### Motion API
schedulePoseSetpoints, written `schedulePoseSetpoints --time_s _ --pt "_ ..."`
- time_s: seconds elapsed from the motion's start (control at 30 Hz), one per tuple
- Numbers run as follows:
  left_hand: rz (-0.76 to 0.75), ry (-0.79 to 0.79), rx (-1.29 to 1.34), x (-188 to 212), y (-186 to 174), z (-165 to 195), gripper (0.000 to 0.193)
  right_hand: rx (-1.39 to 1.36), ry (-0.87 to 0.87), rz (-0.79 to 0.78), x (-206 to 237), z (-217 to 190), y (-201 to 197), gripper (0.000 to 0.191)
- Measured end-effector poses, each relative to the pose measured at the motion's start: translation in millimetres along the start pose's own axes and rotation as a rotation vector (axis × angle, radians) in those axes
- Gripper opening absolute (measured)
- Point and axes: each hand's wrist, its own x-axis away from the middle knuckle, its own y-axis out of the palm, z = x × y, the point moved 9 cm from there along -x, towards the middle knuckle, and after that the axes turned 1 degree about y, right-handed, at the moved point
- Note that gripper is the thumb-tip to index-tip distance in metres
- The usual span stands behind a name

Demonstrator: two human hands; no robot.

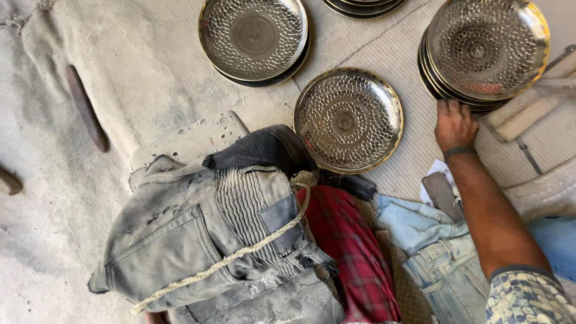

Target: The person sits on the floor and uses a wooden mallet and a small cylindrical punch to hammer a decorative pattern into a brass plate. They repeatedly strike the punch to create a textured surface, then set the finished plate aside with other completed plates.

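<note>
Reaching out to the right, your right hand (454,124) lies palm down with its fingertips against the lower edge of a stack of plates (483,51), the hammered metal discs with a brass-coloured rim that sit at the top right of the sacking (144,72) spread on the ground. The fingers are fairly flat and spread along the edge of the stack, touching it but not closed around anything, so the hand holds nothing yet. Your left hand is out of sight, so nothing can be said of its grip. Judging by this, you are at the step of taking hold of the stack, or of its bottom plates, and no lift has begun. A single plate (348,120) lies flat just left of your hand, another pile (254,37) sits further left, and a third is cut off by the top edge. Bundled worn jeans (210,240) tied with a rope (240,252) lie over your lap, with a red checked cloth (348,246) beside them. What the next move seems to call for is fingertips worked under the rim you mean to take and the thumb brought over, since thin, slick, nested metal plates will likely slide or rattle apart if gripped from one side only. Wooden blocks (528,108) press close on the right, leaving little room there.
</note>
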Motion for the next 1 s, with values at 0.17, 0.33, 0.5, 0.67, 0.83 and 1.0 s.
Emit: schedulePoseSetpoints --time_s 0.17,0.33,0.5,0.67,0.83,1.0 --pt "-0.011 0.015 -0.003 0 0 0 0.027 0.311 -0.117 0.015 -3 -16 16 0.017" --pt "0.005 0.026 -0.002 -9 -3 -1 0.026 0.283 -0.129 -0.190 -30 -20 25 0.017" --pt "0.022 0.018 -0.008 -14 -6 3 0.025 0.145 -0.155 -0.148 -31 -26 14 0.018" --pt "0.017 0.012 -0.003 -14 -6 8 0.024 0.088 -0.255 -0.106 -4 -41 3 0.018" --pt "0.032 -0.014 -0.012 -8 -13 3 0.022 -0.024 -0.063 -0.190 14 -48 -21 0.014" --pt "0.030 -0.016 -0.014 4 -17 1 0.021 -1.314 0.840 -0.440 50 -50 13 0.036"
